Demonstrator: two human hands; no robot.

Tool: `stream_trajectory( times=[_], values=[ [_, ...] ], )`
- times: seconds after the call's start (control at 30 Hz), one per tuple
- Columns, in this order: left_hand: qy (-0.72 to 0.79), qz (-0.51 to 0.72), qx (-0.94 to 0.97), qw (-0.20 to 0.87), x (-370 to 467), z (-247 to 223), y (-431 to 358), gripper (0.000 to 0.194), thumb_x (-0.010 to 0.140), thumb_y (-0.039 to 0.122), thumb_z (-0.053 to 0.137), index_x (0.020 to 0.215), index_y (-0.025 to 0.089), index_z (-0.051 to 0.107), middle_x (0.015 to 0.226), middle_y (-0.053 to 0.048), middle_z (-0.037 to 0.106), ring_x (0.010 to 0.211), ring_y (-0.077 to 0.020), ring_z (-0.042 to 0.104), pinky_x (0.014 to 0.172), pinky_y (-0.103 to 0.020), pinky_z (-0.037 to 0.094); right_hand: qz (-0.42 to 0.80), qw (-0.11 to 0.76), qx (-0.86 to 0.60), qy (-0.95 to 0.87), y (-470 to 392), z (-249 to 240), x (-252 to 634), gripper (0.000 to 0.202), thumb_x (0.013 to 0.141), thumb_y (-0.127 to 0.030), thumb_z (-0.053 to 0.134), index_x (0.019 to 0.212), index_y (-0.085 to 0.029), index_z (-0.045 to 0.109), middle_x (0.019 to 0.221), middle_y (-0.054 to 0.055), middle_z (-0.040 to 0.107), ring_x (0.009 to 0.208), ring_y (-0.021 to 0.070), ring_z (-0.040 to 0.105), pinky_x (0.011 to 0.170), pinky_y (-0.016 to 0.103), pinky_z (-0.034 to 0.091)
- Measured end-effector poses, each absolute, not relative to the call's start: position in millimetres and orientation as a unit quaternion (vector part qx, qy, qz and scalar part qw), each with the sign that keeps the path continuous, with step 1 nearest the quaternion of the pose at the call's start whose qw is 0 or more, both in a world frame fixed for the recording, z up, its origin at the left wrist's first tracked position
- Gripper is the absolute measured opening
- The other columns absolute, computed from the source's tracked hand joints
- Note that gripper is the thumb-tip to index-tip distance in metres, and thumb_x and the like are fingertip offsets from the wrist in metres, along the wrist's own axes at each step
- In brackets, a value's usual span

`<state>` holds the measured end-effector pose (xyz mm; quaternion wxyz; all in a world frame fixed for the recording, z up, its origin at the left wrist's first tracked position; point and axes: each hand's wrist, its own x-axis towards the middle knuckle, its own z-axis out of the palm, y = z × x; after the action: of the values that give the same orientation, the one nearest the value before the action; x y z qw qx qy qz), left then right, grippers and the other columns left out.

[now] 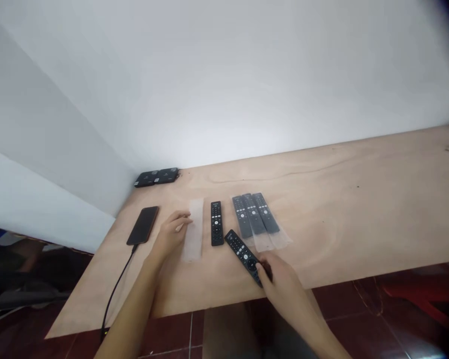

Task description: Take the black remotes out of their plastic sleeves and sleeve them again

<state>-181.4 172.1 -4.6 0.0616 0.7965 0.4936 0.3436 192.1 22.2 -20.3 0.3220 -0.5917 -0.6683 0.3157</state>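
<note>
My right hand [282, 281] grips the lower end of a black remote control [243, 251], which slants over the table's front part. My left hand [172, 232] has its fingertips drawn together at the left edge of a flat, translucent plastic sleeve [193, 239]. Between the two hands, a second black remote [216, 224] lies bare and upright to my view. To its right are three remotes in clear sleeves [254, 214], side by side and partly overlapping, their loose sleeve ends toward me.
A dark phone [143, 225] with a black cable [116, 284] lies on the left. Two flat black boxes [156, 177] sit in the back left corner by the white wall [224, 89]. The wooden tabletop [351, 214] ends above a red tiled floor [172, 329].
</note>
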Motion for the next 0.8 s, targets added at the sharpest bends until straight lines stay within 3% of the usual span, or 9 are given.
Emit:
stream_trajectory(
  times=[0.17,0.3,0.4,0.5,0.63,0.8],
  values=[
    [0.498,0.301,0.809,0.090,-190.0,-7.0,168.9,0.039,0.112,0.032,0.042,0.120,0.022,0.079,0.139,-0.011,0.075,0.129,-0.0266,0.073,0.114,-0.047,0.059,0.282,0.287,-0.601,-0.691,40.1,-17.7,172.0,0.024,0.109,-0.030,0.050,0.110,-0.024,0.072,0.100,0.010,0.081,0.092,0.0324,0.076,0.077,0.038,0.050],
    [0.519,0.288,0.800,0.091,-177.9,2.0,164.4,0.046,0.116,0.040,0.040,0.152,0.022,0.063,0.158,-0.012,0.064,0.147,-0.0284,0.062,0.127,-0.051,0.048,0.252,0.271,-0.592,-0.716,57.1,-20.3,154.8,0.033,0.110,-0.026,0.049,0.136,-0.023,0.068,0.111,0.011,0.084,0.092,0.0311,0.078,0.076,0.036,0.050],
    [0.541,0.211,0.810,0.080,-163.2,-2.9,175.6,0.062,0.116,0.052,0.039,0.169,0.019,0.043,0.177,-0.015,0.043,0.165,-0.0326,0.040,0.135,-0.055,0.034,0.205,0.251,-0.584,-0.744,65.5,-28.3,142.8,0.037,0.112,-0.025,0.047,0.142,-0.021,0.068,0.105,0.012,0.084,0.085,0.0300,0.077,0.074,0.036,0.049],
    [0.567,0.138,0.809,0.066,-153.9,-19.9,192.8,0.077,0.116,0.060,0.033,0.174,0.010,0.031,0.182,-0.021,0.029,0.171,-0.0380,0.024,0.137,-0.061,0.026,0.171,0.268,-0.567,-0.760,68.5,-34.1,137.6,0.035,0.114,-0.024,0.045,0.136,-0.020,0.073,0.104,0.013,0.080,0.085,0.0286,0.074,0.074,0.036,0.051],
    [0.564,0.116,0.815,0.064,-151.1,-41.1,203.0,0.081,0.115,0.063,0.034,0.175,0.010,0.029,0.182,-0.021,0.028,0.171,-0.0377,0.026,0.137,-0.059,0.025,0.127,0.313,-0.495,-0.801,66.7,-33.4,140.1,0.031,0.113,-0.025,0.051,0.133,-0.019,0.075,0.119,0.015,0.075,0.104,0.0315,0.069,0.092,0.043,0.055],
    [0.562,0.108,0.819,0.051,-150.6,-50.0,199.4,0.078,0.116,0.063,0.031,0.177,0.015,0.027,0.182,-0.017,0.030,0.170,-0.0337,0.028,0.138,-0.057,0.023,0.075,0.286,-0.491,-0.820,64.9,-38.4,136.8,0.038,0.111,-0.030,0.059,0.147,-0.024,0.069,0.156,0.010,0.067,0.141,0.0402,0.055,0.113,0.056,0.046]
  ],
)
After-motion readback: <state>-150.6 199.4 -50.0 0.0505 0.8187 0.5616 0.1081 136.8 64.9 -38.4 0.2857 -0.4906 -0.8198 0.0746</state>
